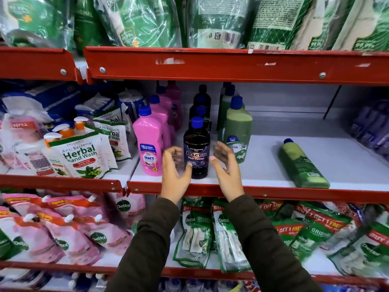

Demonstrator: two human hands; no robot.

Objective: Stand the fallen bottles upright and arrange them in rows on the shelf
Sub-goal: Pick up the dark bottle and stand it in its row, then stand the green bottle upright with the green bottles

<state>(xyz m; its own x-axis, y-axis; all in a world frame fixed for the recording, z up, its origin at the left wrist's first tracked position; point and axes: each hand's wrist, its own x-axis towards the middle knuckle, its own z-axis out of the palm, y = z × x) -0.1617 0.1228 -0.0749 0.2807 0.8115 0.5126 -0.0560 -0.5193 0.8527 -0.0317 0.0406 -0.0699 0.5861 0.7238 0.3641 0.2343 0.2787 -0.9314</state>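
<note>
Now both hands, left (175, 175) and right (226, 171), flank the dark bottle (196, 152), fingers spread, gripping nothing.

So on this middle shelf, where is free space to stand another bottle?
The bare white shelf is free between the upright green bottle row and the fallen green bottle, and behind that fallen bottle. Left of there it is crowded: the pink row, the dark row and both hands around its front bottle.

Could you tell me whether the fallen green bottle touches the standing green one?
Apart: the head view shows bare shelf between the fallen green bottle and the standing green one.
</note>
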